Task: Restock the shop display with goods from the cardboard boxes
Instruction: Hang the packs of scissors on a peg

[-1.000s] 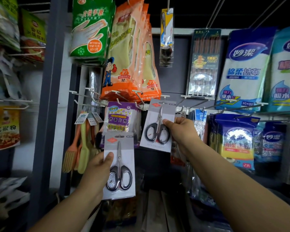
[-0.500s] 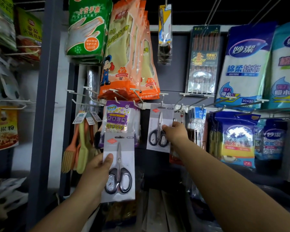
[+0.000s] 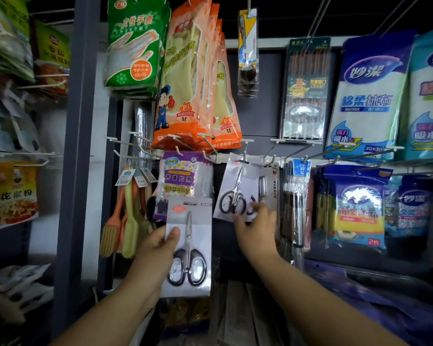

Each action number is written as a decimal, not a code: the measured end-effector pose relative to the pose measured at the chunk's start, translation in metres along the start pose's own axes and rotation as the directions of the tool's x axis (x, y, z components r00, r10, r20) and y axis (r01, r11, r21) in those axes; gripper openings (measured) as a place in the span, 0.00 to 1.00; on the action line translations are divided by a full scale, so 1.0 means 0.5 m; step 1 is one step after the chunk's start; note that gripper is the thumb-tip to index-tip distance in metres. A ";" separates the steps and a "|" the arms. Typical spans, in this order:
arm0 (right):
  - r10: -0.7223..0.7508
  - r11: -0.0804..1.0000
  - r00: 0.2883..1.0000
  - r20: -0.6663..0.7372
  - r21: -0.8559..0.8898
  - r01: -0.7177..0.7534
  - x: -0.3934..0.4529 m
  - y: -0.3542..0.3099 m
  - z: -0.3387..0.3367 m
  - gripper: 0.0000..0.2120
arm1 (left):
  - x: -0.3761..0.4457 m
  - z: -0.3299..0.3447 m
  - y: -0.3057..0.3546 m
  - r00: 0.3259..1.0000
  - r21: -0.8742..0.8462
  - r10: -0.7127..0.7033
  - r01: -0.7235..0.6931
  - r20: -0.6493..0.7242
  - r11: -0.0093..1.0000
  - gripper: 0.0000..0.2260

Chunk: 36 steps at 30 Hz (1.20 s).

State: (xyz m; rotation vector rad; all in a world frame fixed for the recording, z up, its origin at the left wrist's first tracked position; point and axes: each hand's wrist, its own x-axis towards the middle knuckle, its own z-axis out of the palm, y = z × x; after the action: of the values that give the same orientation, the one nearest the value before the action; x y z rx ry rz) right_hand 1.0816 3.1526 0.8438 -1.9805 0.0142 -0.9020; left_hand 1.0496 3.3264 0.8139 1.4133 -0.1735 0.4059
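A: What has changed in the last second?

B: The carded scissors on the peg [image 3: 235,191] were in the right hand [image 3: 256,227] a second ago, pinched at the card's right edge. Now the card hangs from the white peg hook [image 3: 244,159] on the rail, tilted, its lower end swung leftward. The hand has dropped just below the card's lower right corner.

A: Has it let go?

B: It looks so. The fingers are spread and blurred, so I cannot be sure a fingertip isn't still brushing the card, but nothing is gripped.

A: And the other hand?

B: The left hand [image 3: 158,250] grips a second carded pair of scissors [image 3: 188,248] by its left edge, thumb across the front. The card is upright, blades up, hang hole at the top edge, handles at the bottom.

A: Where does that card sit relative to the peg?

B: Below and to the left of it, just under the purple freshener packet [image 3: 181,179]. Its long axis runs vertically, so the hole already points towards the rail.

A: Which hand is nearer the hook?

B: The right, directly under it and free. I judge the next move is either a handover to the right or a lift up and rightward by the left, bringing the hole onto the same peg, in front of the hanging card.
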 end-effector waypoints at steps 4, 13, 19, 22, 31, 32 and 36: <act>-0.047 0.964 0.907 0.418 0.256 -0.068 -0.096 -0.001 -0.002 0.11 | -0.005 0.027 0.008 1.000 0.001 0.015 -0.015 0.006 1.000 0.09; -0.100 0.968 0.977 0.186 0.245 0.053 -0.037 -0.011 -0.057 0.08 | -0.008 0.029 0.013 0.997 0.088 0.080 -0.079 -0.015 0.993 0.07; -0.088 0.951 0.977 0.193 0.309 0.025 0.039 -0.058 -0.097 0.09 | -0.006 -0.007 0.013 0.999 0.051 -0.003 0.006 -0.050 0.999 0.07; -0.024 0.943 0.984 0.177 0.331 -0.036 0.061 -0.063 -0.089 0.07 | -0.013 -0.014 0.011 0.999 0.059 -0.014 0.017 -0.049 0.998 0.08; 0.036 0.955 0.988 0.147 0.288 -0.078 0.072 -0.049 -0.077 0.08 | -0.024 -0.037 0.008 0.997 0.050 -0.045 0.048 -0.060 0.998 0.07; 0.049 0.954 0.989 0.140 0.285 -0.087 0.075 -0.045 -0.073 0.08 | -0.025 -0.039 0.008 0.997 0.052 -0.045 0.049 -0.063 0.997 0.08; 0.079 0.966 0.989 0.125 0.235 -0.107 0.092 -0.029 -0.055 0.14 | -0.027 -0.044 0.002 0.995 0.052 -0.054 0.058 -0.084 0.997 0.08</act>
State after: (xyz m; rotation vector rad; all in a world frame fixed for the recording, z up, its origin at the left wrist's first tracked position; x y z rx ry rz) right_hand 1.0940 3.1242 0.8900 -1.7856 -0.0654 -0.6932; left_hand 1.0341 3.3458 0.8067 1.4493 -0.0558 0.4246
